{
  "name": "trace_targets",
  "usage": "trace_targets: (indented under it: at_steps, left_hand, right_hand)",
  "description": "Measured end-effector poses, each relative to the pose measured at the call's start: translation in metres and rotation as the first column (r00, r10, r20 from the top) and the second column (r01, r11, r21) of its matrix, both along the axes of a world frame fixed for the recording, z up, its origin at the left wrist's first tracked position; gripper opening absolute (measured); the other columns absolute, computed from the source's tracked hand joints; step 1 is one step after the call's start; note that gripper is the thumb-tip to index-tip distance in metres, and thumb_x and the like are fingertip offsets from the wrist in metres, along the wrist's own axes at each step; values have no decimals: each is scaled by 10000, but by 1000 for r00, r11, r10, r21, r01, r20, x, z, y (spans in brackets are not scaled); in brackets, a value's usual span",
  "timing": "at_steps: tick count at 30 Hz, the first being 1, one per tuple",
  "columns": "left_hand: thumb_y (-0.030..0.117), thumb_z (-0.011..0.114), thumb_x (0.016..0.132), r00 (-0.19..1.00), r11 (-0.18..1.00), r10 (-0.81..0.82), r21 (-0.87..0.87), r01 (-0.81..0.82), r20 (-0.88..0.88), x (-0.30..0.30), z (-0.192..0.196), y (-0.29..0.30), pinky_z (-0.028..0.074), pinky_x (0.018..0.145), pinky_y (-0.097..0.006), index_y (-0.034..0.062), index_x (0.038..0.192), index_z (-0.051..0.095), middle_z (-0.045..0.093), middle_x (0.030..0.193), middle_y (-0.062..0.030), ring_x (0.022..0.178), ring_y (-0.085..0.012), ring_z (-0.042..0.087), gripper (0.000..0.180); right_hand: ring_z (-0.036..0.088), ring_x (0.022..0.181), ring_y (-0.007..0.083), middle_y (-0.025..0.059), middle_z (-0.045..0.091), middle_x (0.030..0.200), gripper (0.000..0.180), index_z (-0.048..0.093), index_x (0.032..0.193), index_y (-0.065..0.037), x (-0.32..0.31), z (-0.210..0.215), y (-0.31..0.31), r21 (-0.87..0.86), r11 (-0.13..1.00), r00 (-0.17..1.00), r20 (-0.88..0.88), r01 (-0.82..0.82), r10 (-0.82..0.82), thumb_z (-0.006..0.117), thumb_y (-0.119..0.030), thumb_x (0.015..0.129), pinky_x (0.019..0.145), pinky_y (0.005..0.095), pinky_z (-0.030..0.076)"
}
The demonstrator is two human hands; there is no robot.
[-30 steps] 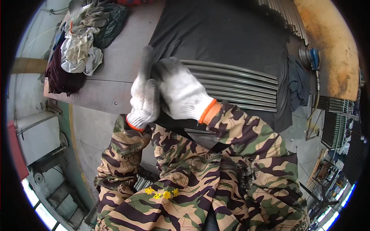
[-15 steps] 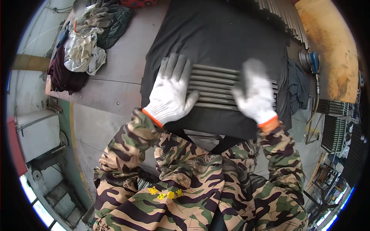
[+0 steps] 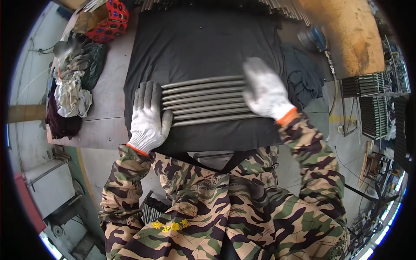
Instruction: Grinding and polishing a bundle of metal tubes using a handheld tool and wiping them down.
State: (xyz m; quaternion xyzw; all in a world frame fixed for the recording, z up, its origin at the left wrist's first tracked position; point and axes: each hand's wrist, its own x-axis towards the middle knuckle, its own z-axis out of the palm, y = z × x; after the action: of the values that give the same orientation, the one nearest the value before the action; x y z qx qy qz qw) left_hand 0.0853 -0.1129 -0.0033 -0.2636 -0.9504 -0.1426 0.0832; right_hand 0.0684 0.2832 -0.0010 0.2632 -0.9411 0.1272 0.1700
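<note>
Several grey metal rods (image 3: 203, 100) lie side by side on a black cloth (image 3: 203, 47), running left to right in front of me. My left hand (image 3: 149, 116), in a white knit glove with grey-coated fingers and an orange cuff, rests flat at their left ends. Its fingers point away from me and its thumb sticks out beside the nearer rods. Over the right ends lies my right hand (image 3: 265, 92), gloved the same way, with fingers stretched out and somewhat blurred. It covers those ends, and neither hand is closed around a rod.
More metal rods (image 3: 286, 9) lie at the table's far edge. A blue air tool (image 3: 318, 40) with a hose sits at the far right, near dark folded cloth (image 3: 303, 73). Rags (image 3: 71, 93) and a red patterned box (image 3: 113, 24) are at the left. Racked rods (image 3: 373, 115) stand right.
My view has shifted, so the cloth and rods appear farther left and lower. My hands are farther apart, and the right one now covers the rods' right ends, which showed beyond it before.
</note>
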Motion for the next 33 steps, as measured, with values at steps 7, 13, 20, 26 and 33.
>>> trace_targets:
  at_steps: [7,13,20,26,33]
  left_hand:
    - [602,753,897,996,998,-11,-69,5,-87,10,-8,21,170,1348,-670,-97,1673,328,355,1706,-331,1636,-557,248,1128]
    - [705,816,828,994,995,-103,-23,102,-41,-10,10,61,249,1293,-685,-50,1646,369,423,1615,-301,1529,-538,362,1199]
    - [735,856,730,986,964,-142,-215,159,92,-23,16,70,205,1315,-706,-40,1682,354,398,1682,-298,1575,-554,325,1326]
    - [636,875,737,989,966,-146,-214,144,8,-38,14,74,236,1303,-700,-58,1633,384,444,1638,-273,1522,-512,389,1235]
    - [614,861,762,990,974,-142,-184,135,-23,-39,13,79,268,1281,-705,-63,1620,399,456,1628,-284,1498,-515,420,1187]
  right_hand:
    - [608,1364,514,294,618,1464,708,581,1479,90,76,29,80,15,994,987,-118,110,-107,738,-126,824,1186,564,508]
    - [586,1412,494,257,601,1504,731,651,1485,-6,109,21,109,26,968,967,-44,251,-250,818,-204,801,1185,573,494]
    - [628,1389,486,238,665,1457,745,677,1450,8,140,30,128,-173,961,975,-15,214,-220,807,-77,722,1178,547,517]
    - [588,1426,531,300,647,1502,654,644,1472,48,134,0,182,82,835,835,54,544,-548,805,-275,927,1223,546,481]
    - [659,1347,461,238,695,1463,414,740,1357,-8,130,20,165,-448,803,898,-2,393,-441,732,-181,980,1186,508,508]
